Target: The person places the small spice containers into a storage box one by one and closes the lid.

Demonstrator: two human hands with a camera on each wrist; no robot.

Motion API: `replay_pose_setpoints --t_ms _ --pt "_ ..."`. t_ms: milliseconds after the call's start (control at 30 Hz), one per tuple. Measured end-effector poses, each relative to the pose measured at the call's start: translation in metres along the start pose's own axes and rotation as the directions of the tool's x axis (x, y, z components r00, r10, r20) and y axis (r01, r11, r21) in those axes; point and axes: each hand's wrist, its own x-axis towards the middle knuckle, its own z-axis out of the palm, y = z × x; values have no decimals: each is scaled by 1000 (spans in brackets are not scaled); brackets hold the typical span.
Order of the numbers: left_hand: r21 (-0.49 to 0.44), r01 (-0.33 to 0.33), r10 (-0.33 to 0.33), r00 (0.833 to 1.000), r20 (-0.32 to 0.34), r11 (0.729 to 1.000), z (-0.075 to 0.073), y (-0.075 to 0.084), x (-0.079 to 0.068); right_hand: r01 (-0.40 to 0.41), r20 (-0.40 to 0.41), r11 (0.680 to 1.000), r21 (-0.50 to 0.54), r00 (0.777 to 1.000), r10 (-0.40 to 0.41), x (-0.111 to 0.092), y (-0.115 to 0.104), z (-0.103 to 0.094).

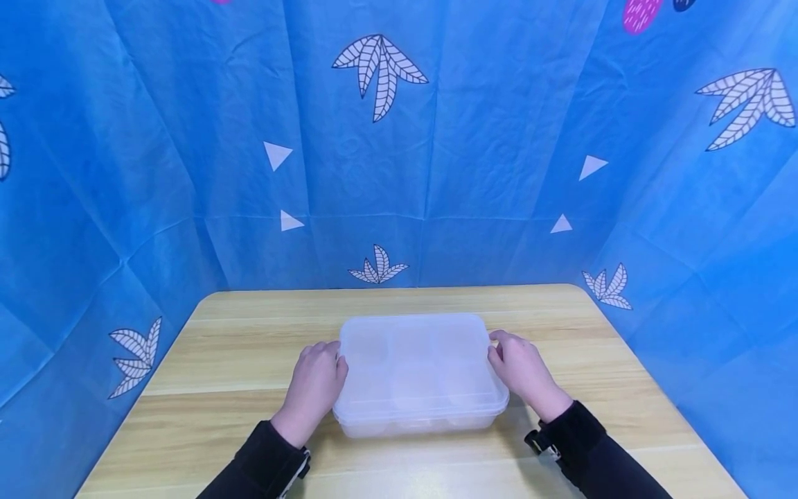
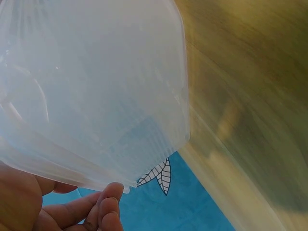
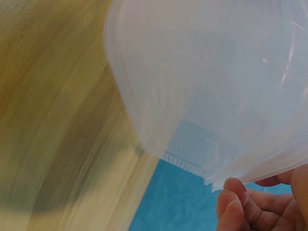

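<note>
A translucent white plastic storage box with a lid on is in the middle of the head view, over the table. Faint round and square shapes show through its lid. My left hand grips the left edge of the box, thumb near the lid and fingers curled at the rim. On the opposite edge, my right hand holds it the same way. Both wrist views show the box's pale side and underside, with left fingertips and right fingertips right at the rim near a small tab.
The light wooden table has rounded far corners and reaches out on both sides of the box. Blue cloth with white leaf and triangle prints hangs behind it and along both sides. Dark sleeves and wrist straps cover my forearms.
</note>
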Motion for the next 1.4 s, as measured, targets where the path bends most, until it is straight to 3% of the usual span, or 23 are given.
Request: replay_pose_setpoints --t_ms 733,1067,1400 --pt "-10 45 -45 999 5 999 -1 -4 1 -16 12 999 29 1000 16 -3 -3 -3" --pt "-20 64 -63 997 42 998 0 -5 -3 -10 9 999 36 1000 10 -4 1 3" --pt "-13 47 -46 999 28 999 2 -6 -2 -11 2 999 34 1000 11 -3 1 3"
